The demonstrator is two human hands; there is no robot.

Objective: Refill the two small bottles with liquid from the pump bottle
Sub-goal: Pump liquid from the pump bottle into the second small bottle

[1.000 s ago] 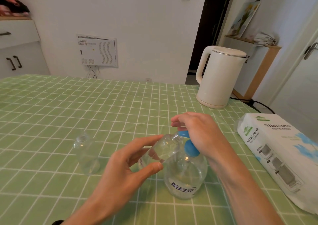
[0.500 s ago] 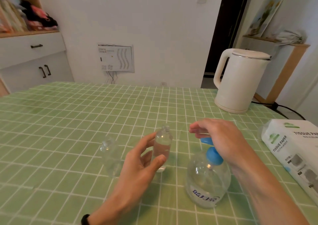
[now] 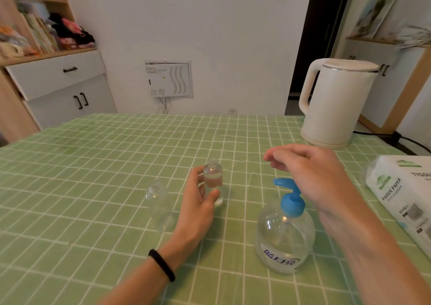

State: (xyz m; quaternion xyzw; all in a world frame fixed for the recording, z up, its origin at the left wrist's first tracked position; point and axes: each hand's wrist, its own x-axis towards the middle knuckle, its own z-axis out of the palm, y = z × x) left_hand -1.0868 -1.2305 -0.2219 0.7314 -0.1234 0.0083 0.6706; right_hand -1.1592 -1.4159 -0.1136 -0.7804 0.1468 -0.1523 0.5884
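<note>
A small clear bottle with liquid inside (image 3: 212, 181) is stood upright near the middle of the green checked desk (image 3: 93, 164). It is held by the left hand (image 3: 198, 204): the fingers (image 3: 197, 176) are curled behind it and the thumb is laid across its front. A second small clear bottle (image 3: 159, 208) is placed just beside that hand, toward the left edge. The round clear pump bottle with the blue pump head (image 3: 285, 237) is stood toward the near right. The right hand (image 3: 314, 171) is held over the pump head, its fingers loosely spread and holding nothing; contact with the pump cannot be told. A white electric kettle (image 3: 335, 104) is located at the far right corner, and a pack of tissue paper (image 3: 405, 195) at the right edge.
</note>
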